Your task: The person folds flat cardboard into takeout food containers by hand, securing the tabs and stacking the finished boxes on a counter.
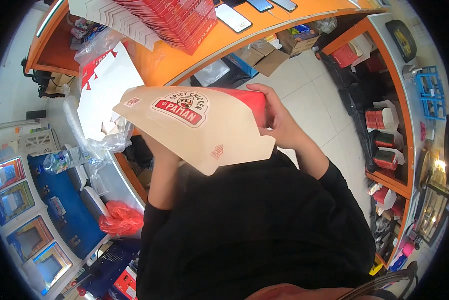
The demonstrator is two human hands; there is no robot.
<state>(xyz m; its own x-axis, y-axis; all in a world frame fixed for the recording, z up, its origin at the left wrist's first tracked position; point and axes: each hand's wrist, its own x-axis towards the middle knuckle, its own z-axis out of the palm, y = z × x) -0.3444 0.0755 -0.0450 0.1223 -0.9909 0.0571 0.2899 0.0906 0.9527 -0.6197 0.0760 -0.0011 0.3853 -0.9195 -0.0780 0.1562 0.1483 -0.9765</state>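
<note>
A paperboard food box [187,127], tan with a printed chicken logo and a red side, is held up in front of my black top. My right hand [277,120] grips its red side at the right end, with the thumb near the tan panel's edge. From below left, my left hand [157,146] supports the box from behind; the panel hides its fingers. The broad tan panel faces up towards me, with a notched, rounded edge low on the right. Just left of the box, flat white and red box blanks [106,88] sit in a clear plastic bag.
A tall stack of nested red boxes [188,28] stands on the orange counter [153,67], near several phones [233,18]. An open cardboard carton [271,58] is beneath it. Shelves [391,180] at right hold red boxes. A water bottle [61,161] and red plastic bag [121,219] are at left.
</note>
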